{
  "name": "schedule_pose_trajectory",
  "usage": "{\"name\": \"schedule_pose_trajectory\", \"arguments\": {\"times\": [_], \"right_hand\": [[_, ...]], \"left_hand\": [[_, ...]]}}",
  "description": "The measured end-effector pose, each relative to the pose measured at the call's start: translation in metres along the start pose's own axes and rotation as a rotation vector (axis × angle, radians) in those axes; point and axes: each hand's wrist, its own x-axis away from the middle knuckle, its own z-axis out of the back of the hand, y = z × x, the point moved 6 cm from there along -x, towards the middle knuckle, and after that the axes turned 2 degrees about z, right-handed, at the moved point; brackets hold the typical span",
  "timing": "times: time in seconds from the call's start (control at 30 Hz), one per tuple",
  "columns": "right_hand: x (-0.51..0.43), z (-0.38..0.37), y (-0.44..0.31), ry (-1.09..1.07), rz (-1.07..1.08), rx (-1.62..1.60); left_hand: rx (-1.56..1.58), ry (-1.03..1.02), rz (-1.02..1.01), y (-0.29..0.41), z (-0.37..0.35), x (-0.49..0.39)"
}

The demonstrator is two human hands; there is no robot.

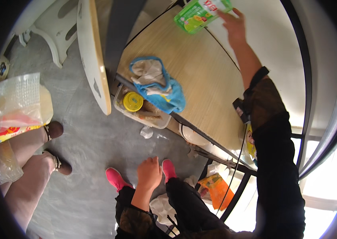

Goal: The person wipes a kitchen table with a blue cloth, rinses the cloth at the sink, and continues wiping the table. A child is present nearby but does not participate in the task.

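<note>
At the top edge of the view, my right hand (236, 28) is on the right side of a green plastic bottle (197, 18) with a fruit-printed label. One digit lies over the bottle's front, and its upper end is cut off by the frame. A wood-grain tabletop (204, 80) is below it. Low over the floor, my left hand (149, 173) has curled fingers with nothing visible in them. A blue and white cloth (162, 86) lies crumpled at the table's near-left edge. It partly covers a clear plastic bin (144, 121) holding a yellow-lidded jar (133, 101).
A seated person's legs (34, 176) are at left, beside a plastic bag (19, 104). A white board (93, 59) stands on edge near a white chair (52, 33). Under the table are a white bowl (194, 134) and an orange bag (219, 191). A cable (237, 161) hangs by the frame.
</note>
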Motion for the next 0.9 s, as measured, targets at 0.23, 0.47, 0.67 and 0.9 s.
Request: {"name": "schedule_pose_trajectory", "arguments": {"times": [0.23, 0.47, 0.67, 0.9], "right_hand": [[0.007, -0.029, 0.002, 0.135, -0.184, -0.418], [-0.018, -0.037, 0.006, 0.107, -0.029, -0.475], [0.02, -0.004, 0.017, 0.223, -0.131, -0.21], [0.121, 0.111, 0.007, 0.34, -0.267, -0.032]], "left_hand": [[-0.005, -0.129, 0.045, -0.009, -0.01, -0.005], [-0.016, 0.02, 0.06, -0.015, 0.014, -0.016], [0.015, -0.036, 0.049, -0.002, 0.001, -0.015], [0.019, -0.005, 0.032, 0.01, -0.002, -0.014]]}}
